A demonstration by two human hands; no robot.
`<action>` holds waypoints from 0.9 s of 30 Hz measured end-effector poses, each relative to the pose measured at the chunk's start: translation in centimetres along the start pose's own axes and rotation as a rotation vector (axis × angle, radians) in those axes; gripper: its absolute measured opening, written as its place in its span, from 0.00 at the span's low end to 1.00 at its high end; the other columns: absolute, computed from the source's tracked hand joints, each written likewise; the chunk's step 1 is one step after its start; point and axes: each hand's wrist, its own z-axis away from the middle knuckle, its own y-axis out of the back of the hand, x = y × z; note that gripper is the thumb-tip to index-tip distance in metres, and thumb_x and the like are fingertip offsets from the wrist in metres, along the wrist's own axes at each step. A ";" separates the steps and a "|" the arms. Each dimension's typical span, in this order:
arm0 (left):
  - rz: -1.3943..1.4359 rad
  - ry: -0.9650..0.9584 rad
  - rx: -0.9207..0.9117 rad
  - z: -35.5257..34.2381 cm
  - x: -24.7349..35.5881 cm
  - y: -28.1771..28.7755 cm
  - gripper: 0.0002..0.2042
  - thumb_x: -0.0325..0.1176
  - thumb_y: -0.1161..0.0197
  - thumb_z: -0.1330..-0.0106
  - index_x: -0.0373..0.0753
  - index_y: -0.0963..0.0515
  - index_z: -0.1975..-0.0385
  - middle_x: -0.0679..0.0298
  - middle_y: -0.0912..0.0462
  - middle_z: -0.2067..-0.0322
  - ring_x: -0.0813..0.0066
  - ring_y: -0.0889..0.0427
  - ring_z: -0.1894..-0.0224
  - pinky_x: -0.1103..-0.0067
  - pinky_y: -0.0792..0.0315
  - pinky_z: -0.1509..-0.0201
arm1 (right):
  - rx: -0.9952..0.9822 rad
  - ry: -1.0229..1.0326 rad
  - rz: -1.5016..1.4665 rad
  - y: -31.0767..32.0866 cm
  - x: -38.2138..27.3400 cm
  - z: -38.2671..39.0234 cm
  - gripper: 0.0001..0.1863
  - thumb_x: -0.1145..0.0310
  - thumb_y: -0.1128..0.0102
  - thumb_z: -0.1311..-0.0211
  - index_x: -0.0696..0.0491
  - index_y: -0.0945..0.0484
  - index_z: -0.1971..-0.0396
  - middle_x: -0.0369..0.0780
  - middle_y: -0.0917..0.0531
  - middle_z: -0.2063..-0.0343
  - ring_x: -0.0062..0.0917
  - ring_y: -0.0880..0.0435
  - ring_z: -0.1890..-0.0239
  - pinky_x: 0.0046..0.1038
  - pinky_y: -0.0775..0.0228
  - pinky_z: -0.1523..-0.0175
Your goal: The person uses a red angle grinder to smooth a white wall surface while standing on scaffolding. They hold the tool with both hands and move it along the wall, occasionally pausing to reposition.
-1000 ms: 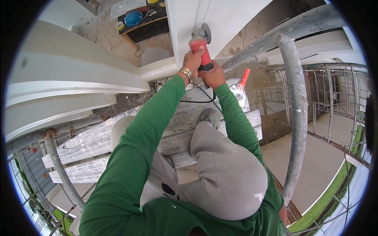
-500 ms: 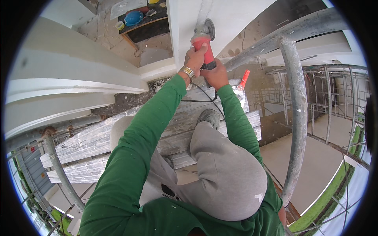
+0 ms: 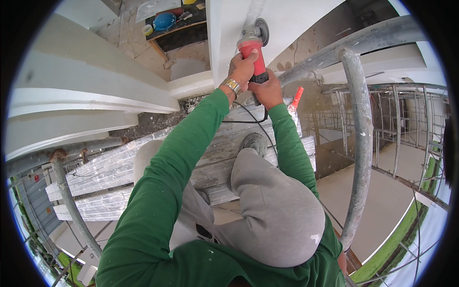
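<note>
A red angle grinder (image 3: 251, 48) is held up to the white wall face (image 3: 287, 21), its metal head and round disc over a pale scuffed streak. I cannot tell if the disc touches the wall. My left hand (image 3: 241, 67), a metal watch at its wrist, is closed round the red body. My right hand (image 3: 267, 92) grips the black rear part, with the dark cord (image 3: 243, 121) looping down below it. Under me are dusty planks (image 3: 95, 172). A red-handled tool (image 3: 297, 98) lies at their right end, partly hidden by my right arm.
Metal scaffold pipes (image 3: 358, 134) frame me on the right and left. More scaffolding (image 3: 397, 134) stands further right. White ledges (image 3: 81, 81) run along the left. Beyond them, a dark board (image 3: 184, 36) holds a blue helmet (image 3: 165, 21) and small items, with a yellow-white roll (image 3: 147, 30) beside it.
The grinder and both my hands have moved a little upward and to the right along the wall. My grip on it looks the same.
</note>
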 end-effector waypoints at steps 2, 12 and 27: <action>0.009 -0.003 -0.004 0.0 0.1 -0.1 0.22 0.46 0.34 0.29 0.32 0.24 0.48 0.59 0.17 0.57 0.71 0.17 0.58 0.70 0.21 0.52 | 0.009 0.004 0.005 0.0 -0.4 0.1 0.33 0.66 0.26 0.60 0.62 0.23 0.49 0.45 0.13 0.66 0.32 0.13 0.63 0.32 0.22 0.53; 0.018 -0.038 0.023 0.3 0.6 -0.4 0.24 0.48 0.33 0.33 0.31 0.21 0.51 0.59 0.16 0.61 0.71 0.18 0.62 0.71 0.23 0.57 | 0.013 0.029 0.045 0.7 -1.7 0.5 0.32 0.66 0.26 0.60 0.62 0.23 0.50 0.45 0.13 0.66 0.31 0.13 0.64 0.32 0.22 0.54; -0.020 -0.090 -0.032 2.1 3.8 -1.5 0.21 0.44 0.35 0.29 0.32 0.24 0.49 0.59 0.17 0.57 0.72 0.17 0.58 0.71 0.22 0.51 | 0.040 0.122 -0.023 1.5 -4.1 0.9 0.31 0.69 0.26 0.58 0.62 0.24 0.50 0.41 0.15 0.67 0.26 0.16 0.65 0.30 0.23 0.55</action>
